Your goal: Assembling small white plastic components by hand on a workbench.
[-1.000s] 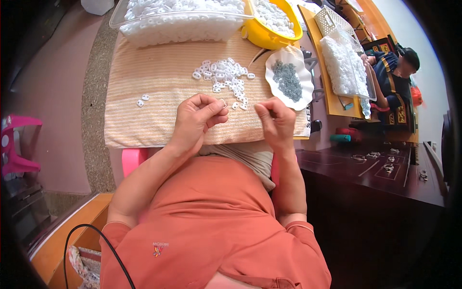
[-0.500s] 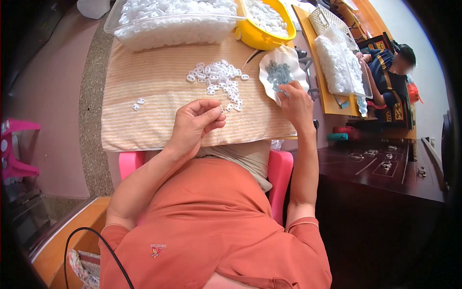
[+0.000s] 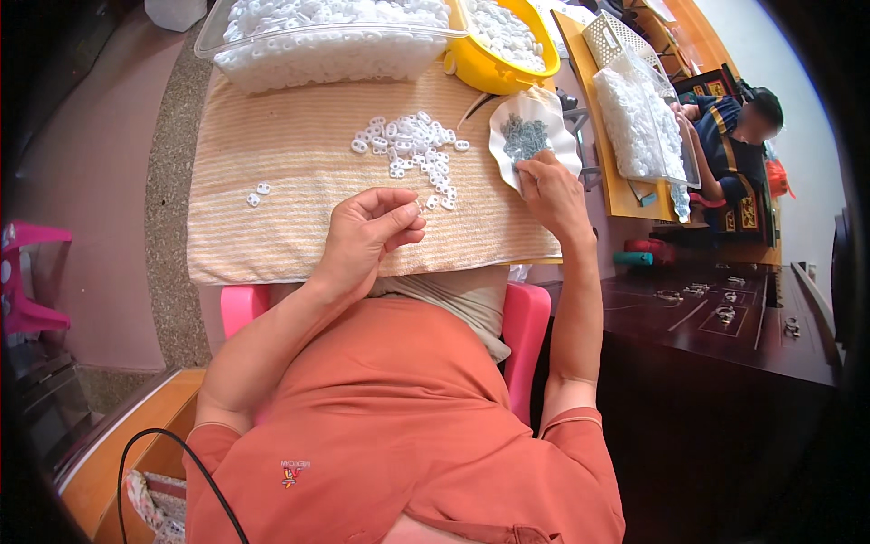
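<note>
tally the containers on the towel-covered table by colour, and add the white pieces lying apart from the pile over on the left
clear tub: 1
yellow basin: 1
white wavy-edged dish: 1
white pieces on the left: 2
total: 5

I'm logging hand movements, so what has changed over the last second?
The right hand moved forward and right, from over the near part of the cloth to the scalloped white dish, its fingertips now at the grey pieces; whether it gripped any is unclear. The left hand stays pinched on a small piece, too small to identify. The white pile and two loose pieces lie as before.
</note>
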Demonstrator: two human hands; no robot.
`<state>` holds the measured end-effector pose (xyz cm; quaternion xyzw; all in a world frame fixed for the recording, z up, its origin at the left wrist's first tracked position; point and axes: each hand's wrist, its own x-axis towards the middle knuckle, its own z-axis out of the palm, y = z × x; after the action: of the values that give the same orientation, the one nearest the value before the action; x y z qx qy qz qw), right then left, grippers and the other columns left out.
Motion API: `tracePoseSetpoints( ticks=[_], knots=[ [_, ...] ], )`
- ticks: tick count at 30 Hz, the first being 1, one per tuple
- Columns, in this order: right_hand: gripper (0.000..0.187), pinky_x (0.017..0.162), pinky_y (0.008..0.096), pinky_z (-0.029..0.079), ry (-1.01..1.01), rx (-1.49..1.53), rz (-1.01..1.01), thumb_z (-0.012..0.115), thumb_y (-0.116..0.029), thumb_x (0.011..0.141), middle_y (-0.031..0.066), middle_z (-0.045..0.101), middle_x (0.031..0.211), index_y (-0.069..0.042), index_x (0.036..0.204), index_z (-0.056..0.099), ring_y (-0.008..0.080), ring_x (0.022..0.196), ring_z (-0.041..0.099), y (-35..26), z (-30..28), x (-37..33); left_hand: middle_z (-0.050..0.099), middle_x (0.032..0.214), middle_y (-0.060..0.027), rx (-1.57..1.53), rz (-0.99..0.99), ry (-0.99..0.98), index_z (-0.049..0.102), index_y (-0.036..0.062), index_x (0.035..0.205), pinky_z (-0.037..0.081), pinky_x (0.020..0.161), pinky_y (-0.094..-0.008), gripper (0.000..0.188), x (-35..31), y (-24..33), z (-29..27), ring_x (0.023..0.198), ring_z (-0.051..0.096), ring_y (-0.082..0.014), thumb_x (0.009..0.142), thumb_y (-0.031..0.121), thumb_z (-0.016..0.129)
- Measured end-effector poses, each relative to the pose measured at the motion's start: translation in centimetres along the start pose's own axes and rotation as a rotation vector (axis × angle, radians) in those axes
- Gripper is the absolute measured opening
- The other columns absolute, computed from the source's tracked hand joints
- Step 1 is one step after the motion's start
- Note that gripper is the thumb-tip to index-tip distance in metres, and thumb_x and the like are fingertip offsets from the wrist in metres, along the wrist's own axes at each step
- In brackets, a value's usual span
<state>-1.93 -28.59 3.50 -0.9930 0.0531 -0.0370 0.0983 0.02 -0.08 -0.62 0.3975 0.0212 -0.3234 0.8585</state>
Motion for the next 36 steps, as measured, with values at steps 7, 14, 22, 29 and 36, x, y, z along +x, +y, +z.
tracePoseSetpoints(
  ticks=[7,14,22,29,36],
  knots=[
    [0.019,0.078,0.0388,0.049,-0.001,0.024,-0.04,0.057,-0.016,0.089,0.0102,0.063,0.099,-0.006,0.1,0.069,0.0322,0.09,0.063,0.3,0.0,-0.3,0.065,0.087,-0.0066,0.008,-0.009,0.008,0.063,0.0009,0.101,0.057,0.072,-0.0252,0.013,0.1,-0.2,0.0,0.079,0.065,-0.013,0.089,0.005,0.065],
    [0.02,0.077,0.0382,0.049,0.029,0.052,-0.053,0.059,-0.02,0.089,0.0102,0.063,0.098,-0.006,0.101,0.068,0.0318,0.089,0.063,-0.1,0.0,-1.0,0.065,0.087,-0.0065,0.014,-0.013,0.014,0.063,0.0007,0.102,0.057,0.071,-0.0247,0.014,0.0,-0.2,0.0,0.078,0.065,-0.0127,0.089,0.005,0.064],
    [0.022,0.074,0.0415,0.049,0.111,0.031,-0.077,0.062,-0.026,0.089,0.0106,0.062,0.095,-0.007,0.098,0.068,0.0306,0.088,0.061,-1.3,0.3,-2.2,0.065,0.088,-0.006,0.036,-0.018,0.014,0.063,0.0008,0.102,0.057,0.071,-0.0247,0.014,0.0,-0.2,0.0,0.079,0.064,-0.0122,0.089,0.005,0.064],
    [0.021,0.074,0.0391,0.049,0.298,-0.018,-0.19,0.068,-0.019,0.083,0.0102,0.063,0.094,-0.005,0.097,0.068,0.0298,0.088,0.061,-1.2,1.7,-2.5,0.065,0.088,-0.0053,0.037,-0.018,0.015,0.063,0.0011,0.102,0.057,0.071,-0.0244,0.014,0.0,-0.3,0.1,0.079,0.064,-0.0116,0.089,0.006,0.065],
    [0.015,0.069,0.0392,0.049,0.454,0.028,-0.191,0.073,-0.013,0.073,0.0067,0.062,0.089,-0.007,0.086,0.067,0.0283,0.082,0.059,-0.9,3.5,-2.5,0.065,0.088,-0.005,0.036,-0.024,0.01,0.063,0.0013,0.101,0.056,0.071,-0.0244,0.013,0.0,-0.4,0.1,0.079,0.064,-0.0115,0.089,0.006,0.065]
  ],
)
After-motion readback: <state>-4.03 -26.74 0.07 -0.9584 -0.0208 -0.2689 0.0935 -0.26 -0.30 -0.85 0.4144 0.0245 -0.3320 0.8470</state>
